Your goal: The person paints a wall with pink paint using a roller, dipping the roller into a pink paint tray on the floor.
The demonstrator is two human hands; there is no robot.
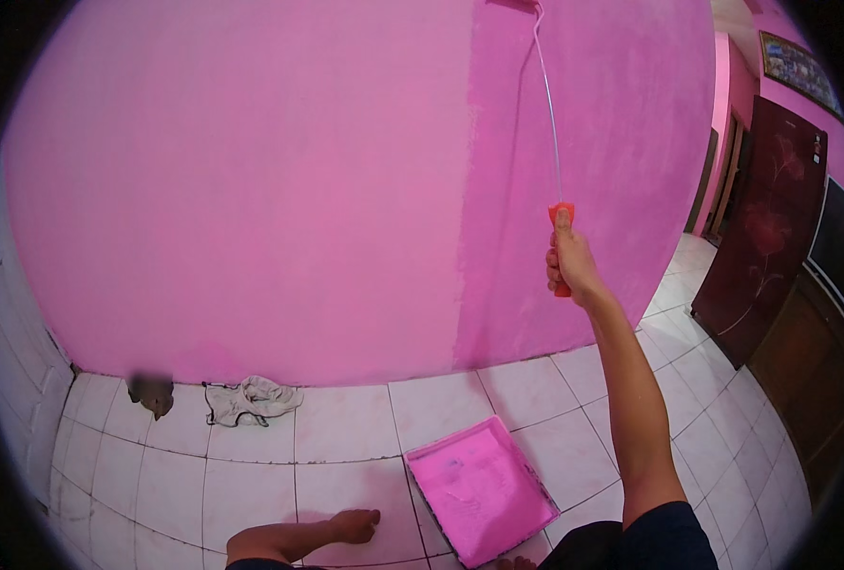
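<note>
My right hand [572, 259] is wrapped around the orange handle of a paint roller [552, 123], arm stretched toward the pink wall [279, 190]. The roller's long wire frame runs up to the top edge, where the roller head is only partly in view against the wall. A darker pink area covers the wall's right part, with a rough vertical border on its left. Low at the left, my left hand [354, 525] hangs over the floor with its fingers curled in and nothing visible in them. Between my arms, a paint tray [543, 494] of bright pink paint lies on the floor.
By the wall's foot lie a whitish crumpled cloth [256, 401] and a dark brownish object [153, 394], partly blurred. A white door [13, 351] stands at far left. A dark red refrigerator [762, 228] and a brown cabinet [802, 361] line the right side. White tiles [346, 437] cover the floor.
</note>
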